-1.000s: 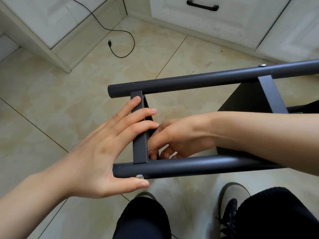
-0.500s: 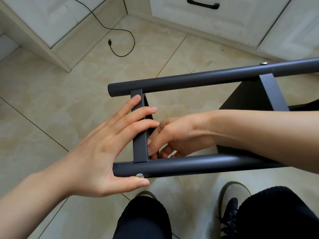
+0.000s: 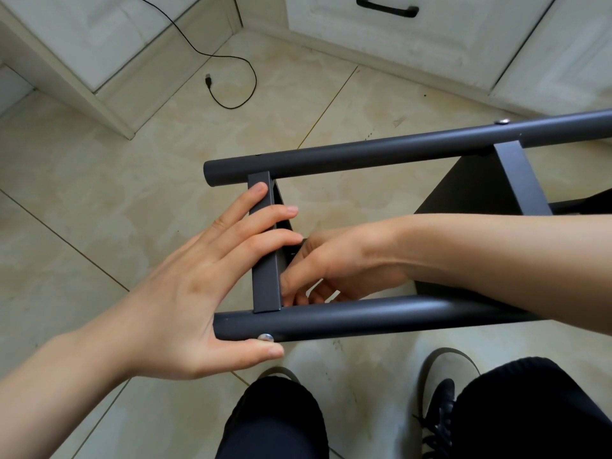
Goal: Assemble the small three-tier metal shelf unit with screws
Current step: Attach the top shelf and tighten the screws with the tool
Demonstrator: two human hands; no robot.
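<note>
The dark grey metal shelf unit (image 3: 381, 154) lies on its side, with two round posts running left to right. An end shelf panel (image 3: 265, 283) spans between the posts near their left ends. My left hand (image 3: 205, 293) lies flat with straight fingers on that panel's edge, thumb under the near post (image 3: 347, 318) beside a silver screw head (image 3: 266, 337). My right hand (image 3: 334, 266) reaches between the posts behind the panel, fingers curled; what they touch is hidden. A second shelf panel (image 3: 520, 180) sits further right, with a screw head (image 3: 503, 121) on the far post.
White cabinets (image 3: 430, 44) with a black drawer handle (image 3: 387, 8) line the back. A black USB cable (image 3: 228, 77) trails on the beige tile floor. My knees in black trousers (image 3: 275, 422) and a dark shoe (image 3: 437, 412) are right below the shelf.
The shelf and both hands have barely moved. My right hand's fingers have shifted slightly behind the end panel.
</note>
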